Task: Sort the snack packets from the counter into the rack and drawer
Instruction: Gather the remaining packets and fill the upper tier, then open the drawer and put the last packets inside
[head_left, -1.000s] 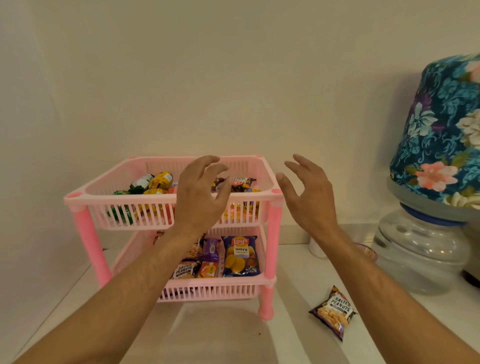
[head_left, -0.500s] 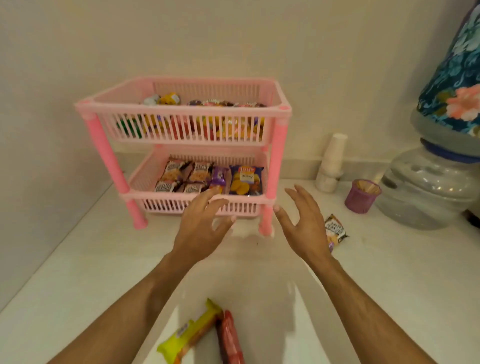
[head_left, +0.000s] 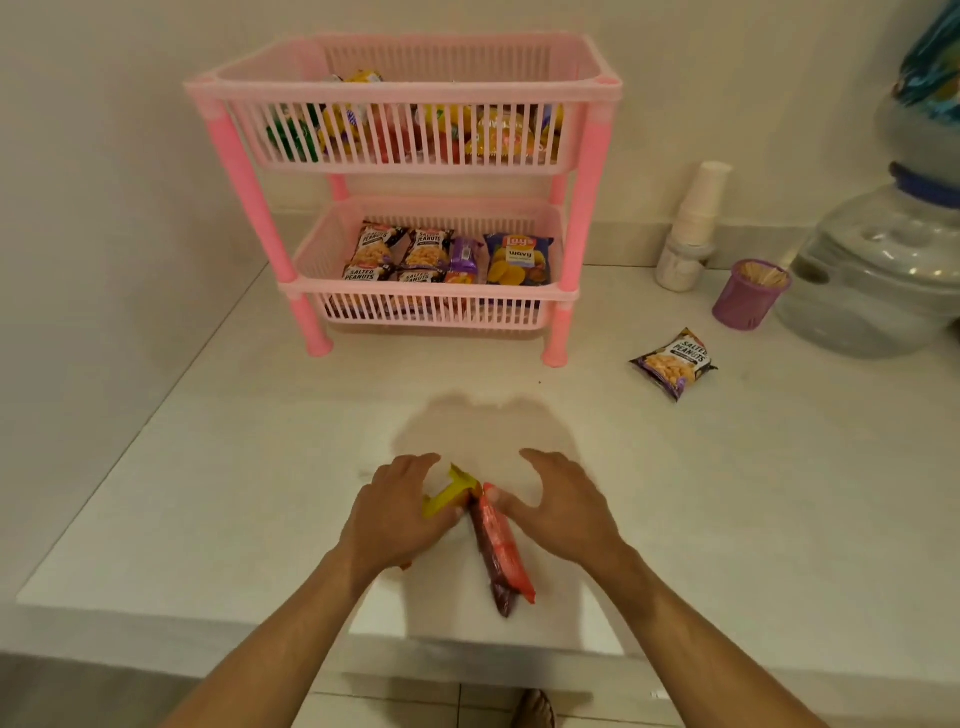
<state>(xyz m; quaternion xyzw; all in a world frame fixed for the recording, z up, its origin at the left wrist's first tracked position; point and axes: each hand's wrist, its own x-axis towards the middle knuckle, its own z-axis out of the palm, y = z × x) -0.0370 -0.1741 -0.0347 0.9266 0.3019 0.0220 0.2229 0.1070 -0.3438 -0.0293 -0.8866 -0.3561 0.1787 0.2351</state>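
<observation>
A long yellow packet (head_left: 448, 496) and a red packet (head_left: 500, 551) lie side by side near the counter's front edge. My left hand (head_left: 397, 514) covers most of the yellow packet, fingers arched over it and thumb against its near side. My right hand (head_left: 563, 512) hovers spread just right of the red packet, thumb touching its far end. A salted peanuts packet (head_left: 674, 364) lies alone to the right of the pink two-tier rack (head_left: 584, 208). The rack's top basket holds several mixed packets; the lower basket (head_left: 317, 260) holds peanut packets, a purple packet and a Lay's bag (head_left: 519, 260).
A stack of paper cups (head_left: 693, 223), a purple cup of sticks (head_left: 748, 296) and a water jug (head_left: 883, 270) stand at the back right. Walls close in behind and to the left. The white counter's front edge (head_left: 208, 618) is just below my hands.
My hands have dropped from the rack's top basket down to the counter front, landing on the yellow and red packets. My view has tilted downward.
</observation>
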